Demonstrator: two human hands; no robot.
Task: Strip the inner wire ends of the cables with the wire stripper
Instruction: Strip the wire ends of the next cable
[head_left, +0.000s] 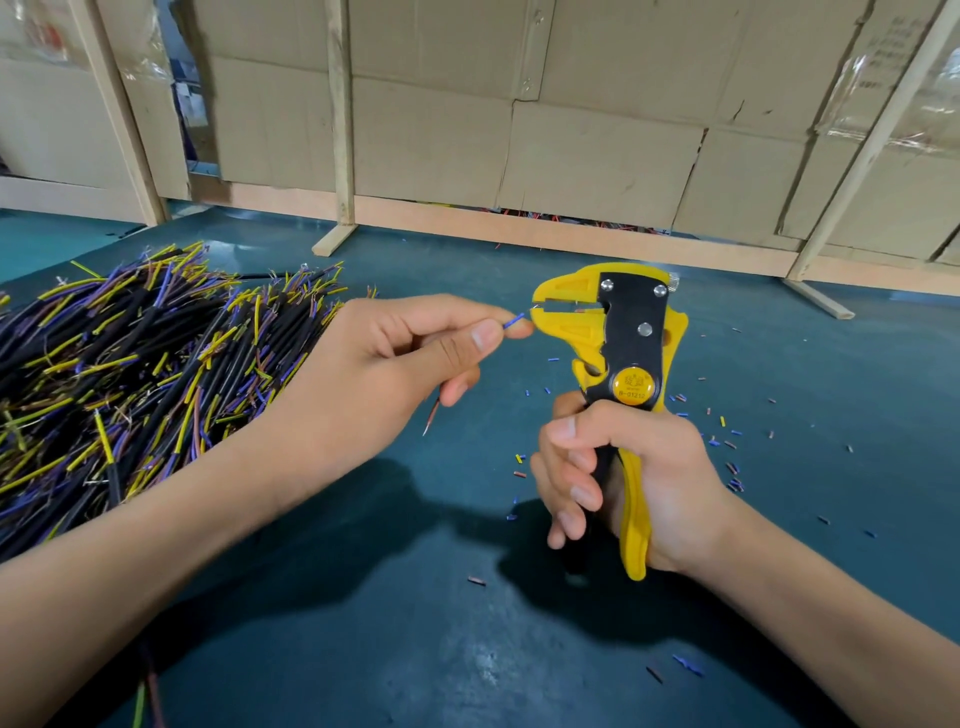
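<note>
- Wire stripper (621, 374) stands roughly upright over the teal table (363, 597), long axis near vertical, yellow head up w/ its mouth facing left, handles pointing down toward the camera.
- Right hand (623, 493) wraps fingers & thumb round both handles, squeezed close together.
- Left hand (395, 358) pinches a blue inner wire (513, 320) btwn thumb & forefinger; wire runs left-to-right, tip at the stripper's mouth. A brown wire end (430, 418) pokes down from under the same hand.
- Cable pile (130, 374), black sheaths w/ yellow, blue & brown ends, fills the table's left side, just behind the left wrist.
- Insulation scraps (727, 447) dot the mat right of the tool.
- Cardboard wall (571, 130) on a wooden frame closes the far edge; bare mat lies btwn the forearms & toward the near edge.
</note>
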